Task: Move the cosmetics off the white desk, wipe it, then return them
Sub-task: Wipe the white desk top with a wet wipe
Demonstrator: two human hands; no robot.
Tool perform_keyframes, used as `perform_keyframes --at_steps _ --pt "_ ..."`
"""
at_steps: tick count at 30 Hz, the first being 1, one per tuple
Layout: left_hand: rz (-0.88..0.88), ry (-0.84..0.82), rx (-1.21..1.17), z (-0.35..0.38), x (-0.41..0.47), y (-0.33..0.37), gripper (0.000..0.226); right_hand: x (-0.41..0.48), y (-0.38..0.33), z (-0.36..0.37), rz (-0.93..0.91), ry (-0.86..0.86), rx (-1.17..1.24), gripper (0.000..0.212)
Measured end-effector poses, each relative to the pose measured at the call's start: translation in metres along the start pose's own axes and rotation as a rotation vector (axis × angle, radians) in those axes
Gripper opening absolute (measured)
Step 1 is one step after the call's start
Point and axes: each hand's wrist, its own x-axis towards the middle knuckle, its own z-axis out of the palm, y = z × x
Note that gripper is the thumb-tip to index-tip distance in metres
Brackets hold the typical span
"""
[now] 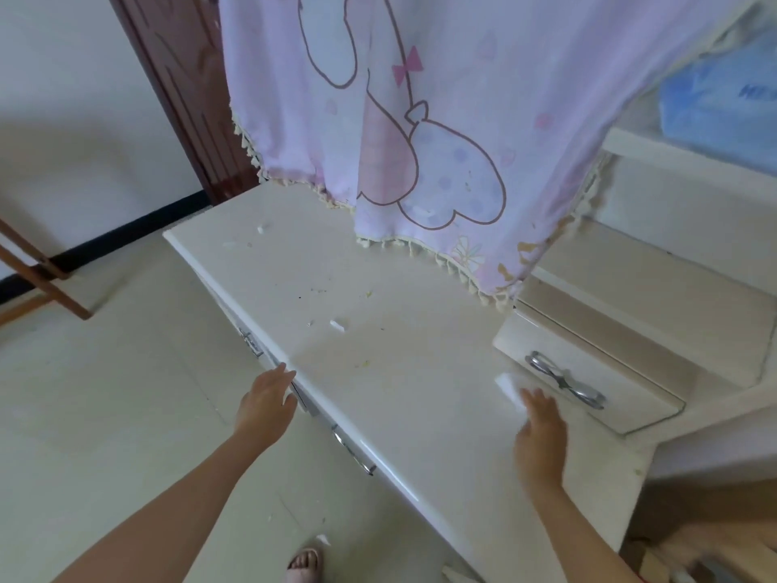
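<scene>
- White wipe (508, 389), a small folded tissue or cloth, lies on the right part of the worktop (378, 288), just beside a small drawer box (588, 385). It looks thin, soft and light. Dragged by one corner it would likely bunch or tear, so a flat palm over its middle seems the better hold.
- The right hand (540, 435) lies on the wipe's near end with fingers straight, pressing rather than pinching, though this hand is somewhat blurred.
- The left hand (267, 403) is open and holds nothing, its straight fingertips touching the worktop's near-left edge.
- No cosmetics are in view, so they seem to be already moved off, and wiping looks like the step in hand.
- The worktop is glossy and smooth, so the wipe should slide easily. Paper scraps (337, 326) and dark and yellowish specks dot its middle and far left.
- A pink cartoon-print cloth (399, 119) with a tassel fringe hangs over the far side. Whether its hem touches the worktop I cannot tell, but a wide sweep could snag it.
- Pale floor tiles (105, 414) lie to the left, a dark red door frame (176, 77) stands far left, and a blue pack (723, 98) sits on a shelf far right.
</scene>
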Motion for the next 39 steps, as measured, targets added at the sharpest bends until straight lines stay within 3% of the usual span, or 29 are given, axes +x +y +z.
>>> perform_keyframes --at_steps 2,5,8,12,15,17,19,22,26,30,36,39 --pt "0.016 0.005 0.03 -0.004 0.02 -0.009 0.045 0.004 0.005 0.011 0.094 -0.041 -0.181 0.054" --pt "0.052 0.006 0.046 -0.015 0.05 -0.025 0.045 0.025 -0.027 0.039 0.07 -0.046 -0.264 0.055" --pt "0.087 0.027 0.036 -0.031 0.082 -0.048 0.046 0.041 -0.094 0.084 -0.118 -0.197 -0.257 0.062" --pt "0.131 0.006 0.064 -0.052 0.118 -0.079 0.047 -0.02 -0.185 0.158 -0.476 -0.461 -0.207 0.068" --pt "0.139 -0.027 0.084 -0.063 0.139 -0.092 0.047 -0.05 -0.209 0.172 -0.581 -0.544 -0.079 0.067" --pt "0.167 -0.028 0.089 -0.067 0.15 -0.098 0.046 -0.044 -0.214 0.161 -0.514 -0.457 0.075 0.064" --pt "0.217 -0.021 0.118 -0.067 0.158 -0.105 0.046 -0.023 -0.209 0.143 -0.355 -0.26 0.171 0.059" --pt "0.278 -0.02 0.157 -0.063 0.162 -0.115 0.05 0.034 -0.167 0.113 -0.025 0.008 0.085 0.057" --pt "0.355 -0.119 0.204 -0.059 0.173 -0.13 0.058 0.095 -0.128 0.105 0.129 -0.031 -0.16 0.054" --pt "0.4 -0.216 0.257 -0.066 0.179 -0.134 0.064 0.099 -0.175 0.144 -0.073 -0.164 -0.169 0.066" --pt "0.374 -0.299 0.302 -0.081 0.174 -0.121 0.065 -0.023 -0.261 0.206 -0.587 -0.559 -0.061 0.061" --pt "0.356 -0.326 0.312 -0.085 0.174 -0.116 0.066 -0.04 -0.265 0.199 -0.645 -0.768 0.027 0.058"
